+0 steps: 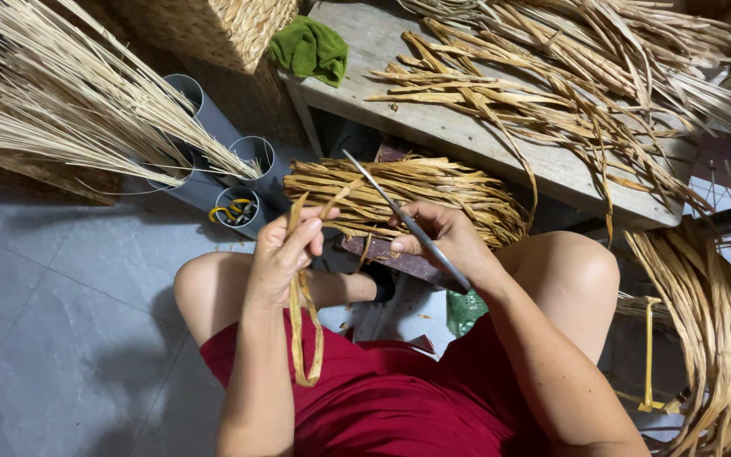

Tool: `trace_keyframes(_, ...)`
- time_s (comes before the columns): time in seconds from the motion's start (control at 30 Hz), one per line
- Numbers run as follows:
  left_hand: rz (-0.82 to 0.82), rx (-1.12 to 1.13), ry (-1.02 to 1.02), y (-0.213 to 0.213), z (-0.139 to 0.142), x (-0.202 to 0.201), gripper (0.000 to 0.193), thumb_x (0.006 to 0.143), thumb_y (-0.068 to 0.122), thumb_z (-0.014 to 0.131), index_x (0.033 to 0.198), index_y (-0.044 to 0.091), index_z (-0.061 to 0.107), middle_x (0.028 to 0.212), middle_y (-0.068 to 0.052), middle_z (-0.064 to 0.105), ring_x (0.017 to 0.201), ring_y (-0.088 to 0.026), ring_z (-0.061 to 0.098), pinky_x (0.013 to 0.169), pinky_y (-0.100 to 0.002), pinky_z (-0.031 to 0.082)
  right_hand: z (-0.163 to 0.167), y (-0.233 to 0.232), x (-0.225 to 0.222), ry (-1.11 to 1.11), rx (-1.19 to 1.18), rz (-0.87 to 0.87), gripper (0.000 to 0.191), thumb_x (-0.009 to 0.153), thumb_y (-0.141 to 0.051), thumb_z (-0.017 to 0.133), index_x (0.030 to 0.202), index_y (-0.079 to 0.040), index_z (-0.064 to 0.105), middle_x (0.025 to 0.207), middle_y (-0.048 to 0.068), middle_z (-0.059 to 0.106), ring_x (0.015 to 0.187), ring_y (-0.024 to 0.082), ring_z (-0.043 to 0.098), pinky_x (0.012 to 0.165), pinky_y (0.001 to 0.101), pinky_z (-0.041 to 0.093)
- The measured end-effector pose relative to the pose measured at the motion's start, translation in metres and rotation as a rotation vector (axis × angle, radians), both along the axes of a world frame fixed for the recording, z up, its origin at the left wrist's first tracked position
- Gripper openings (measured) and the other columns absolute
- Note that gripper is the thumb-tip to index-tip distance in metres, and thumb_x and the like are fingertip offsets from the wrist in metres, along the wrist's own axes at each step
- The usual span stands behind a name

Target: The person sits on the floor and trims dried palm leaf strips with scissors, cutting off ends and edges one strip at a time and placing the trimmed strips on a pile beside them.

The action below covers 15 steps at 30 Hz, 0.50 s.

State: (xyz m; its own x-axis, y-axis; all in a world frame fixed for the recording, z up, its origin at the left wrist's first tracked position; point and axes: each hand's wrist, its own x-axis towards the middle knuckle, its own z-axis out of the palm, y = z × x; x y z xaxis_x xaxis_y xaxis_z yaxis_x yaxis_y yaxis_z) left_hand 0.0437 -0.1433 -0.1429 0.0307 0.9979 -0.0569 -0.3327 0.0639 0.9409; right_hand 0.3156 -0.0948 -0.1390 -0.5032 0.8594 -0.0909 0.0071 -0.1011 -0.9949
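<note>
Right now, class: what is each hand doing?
Left hand: closed on a dried fibre strip.
Right hand: closed on a thin metal rod.

I am seeing no labels, signs or screens anywhere around me. The one thing looking like packaging is a crumpled green plastic bag [465, 310], which is lying low between my knees, just under my right forearm and partly hidden by it. I am not making out any print on it.
</note>
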Motion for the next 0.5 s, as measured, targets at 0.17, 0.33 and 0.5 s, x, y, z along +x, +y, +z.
trace_keyframes(0.17,0.083,-0.031,0.177,-0.001,-0.007,-0.013,0.027,0.102,0.017,0.060,0.122,0.004,0.073,0.071,0.003,0.058,0.055,0.000,0.039,0.049,-0.016,0.028,-0.002,-0.003,0.000,-0.041,0.017,-0.050,0.035,0.082,-0.019,0.086,0.110,-0.005,0.070,0.086,-0.007,0.063,0.077,0.003,0.053,0.066,0.0205,0.044)
trace_keyframes(0.33,0.256,0.287,0.883,-0.001,0.006,-0.017,0.031,0.108,0.030,0.057,0.129,0.012,0.071,0.101,-0.003,0.069,0.088,-0.013,0.065,0.077,-0.029,0.051,0.008,-0.002,0.004,-0.050,0.031,-0.149,0.034,0.084,-0.021,0.084,0.110,-0.006,0.068,0.079,-0.007,0.060,0.068,0.002,0.052,0.058,0.0192,0.041)
trace_keyframes(0.5,0.507,0.379,1.433,0.001,0.050,-0.012,0.034,0.110,0.037,0.056,0.128,0.017,0.077,0.103,-0.014,0.068,0.093,-0.031,0.063,0.082,-0.042,0.050,0.028,-0.001,0.019,0.097,-0.083,-0.372,0.029,0.087,-0.017,0.078,0.111,-0.008,0.065,0.062,-0.004,0.052,0.044,0.005,0.043,0.038,0.0232,0.030)
